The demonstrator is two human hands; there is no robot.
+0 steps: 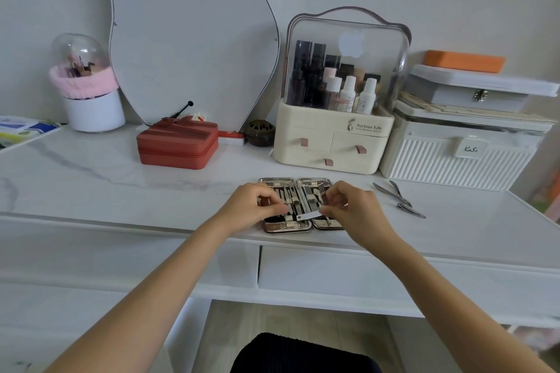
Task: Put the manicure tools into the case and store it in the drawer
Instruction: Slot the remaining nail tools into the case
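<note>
Open manicure case (303, 225) flat near front edge of white marble-look vanity top (121, 179), both halves lined w/ steel tools. Right hand (353, 210) pinching one end of nail clipper (309, 215) over case's lower centre; left hand (253, 206) w/ fingers curled down on left half, what it grips unclear. Loose nippers & second clipper (400, 200) on top, right of case; closed drawer (333, 269) below.

one open case (300, 225), two loose tools (400, 198)
</note>
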